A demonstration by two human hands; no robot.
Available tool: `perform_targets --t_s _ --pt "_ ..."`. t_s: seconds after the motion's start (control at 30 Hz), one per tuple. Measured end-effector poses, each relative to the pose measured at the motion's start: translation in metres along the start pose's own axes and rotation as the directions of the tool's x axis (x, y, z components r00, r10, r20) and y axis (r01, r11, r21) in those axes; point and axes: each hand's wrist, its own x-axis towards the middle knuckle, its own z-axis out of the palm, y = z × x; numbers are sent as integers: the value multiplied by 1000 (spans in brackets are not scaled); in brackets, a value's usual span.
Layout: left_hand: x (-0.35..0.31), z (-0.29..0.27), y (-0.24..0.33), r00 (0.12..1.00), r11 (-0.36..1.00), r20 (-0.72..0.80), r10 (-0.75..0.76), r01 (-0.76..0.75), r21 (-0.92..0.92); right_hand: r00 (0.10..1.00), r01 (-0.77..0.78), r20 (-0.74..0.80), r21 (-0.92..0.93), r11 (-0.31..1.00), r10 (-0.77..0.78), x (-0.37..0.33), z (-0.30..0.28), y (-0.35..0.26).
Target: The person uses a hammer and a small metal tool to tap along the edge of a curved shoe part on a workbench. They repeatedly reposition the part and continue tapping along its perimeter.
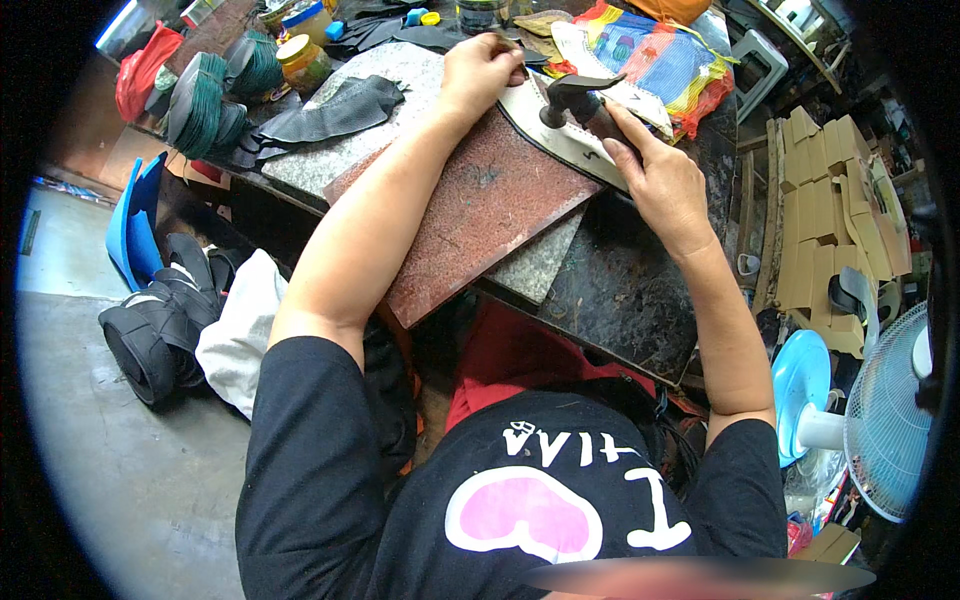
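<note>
My right hand (665, 195) is wrapped round the handle of a dark hammer (572, 98). The hammer head is over a pale, long sole-shaped piece (570, 142) with a dark edge and a small handwritten mark. This piece lies at the far edge of a reddish-brown slab (470, 215). At the piece's far left end, my left hand (478, 78) is closed in a pinch. What sits between those fingertips is too small to make out. The hammer head and my hands hide parts of the pale piece.
Black leather pieces (340, 110), green cord spools (200, 105) and a yellow-lidded jar (303, 62) crowd the far left. A colourful mesh bag (660, 62) lies at the far right. Cardboard boxes (825, 200) and a fan (890, 410) stand right. Black rolls (150, 335) lie left.
</note>
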Motion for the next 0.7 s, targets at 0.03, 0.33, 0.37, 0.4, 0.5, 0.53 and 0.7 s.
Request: perform_targets --t_s 0.03,0.33,0.37,0.4,0.5,0.53,0.7 --pt "-1 -3 -1 998 981 -16 -58 54 -185 1000 -6 -7 21 1000 6 -2 3 0" --pt "-1 -4 1 998 978 46 -38 46 -202 1000 -6 3 22 1000 6 -1 6 5" --pt "-1 -4 1 998 983 45 -32 40 -182 1000 16 2 31 999 -16 -1 6 5" --pt "-1 -4 1 999 986 45 -25 32 -162 1000 0 0 27 1000 0 -1 7 6" --pt "-2 -5 1 999 1000 34 14 -14 0 1000 -4 8 23 1000 3 -2 11 10" --pt "-2 -4 1 998 996 28 56 -57 64 1000 -7 15 16 1000 7 -2 13 11" --pt "-4 -2 2 967 924 36 252 -251 289 999 32 -27 85 996 -30 9 -1 6"
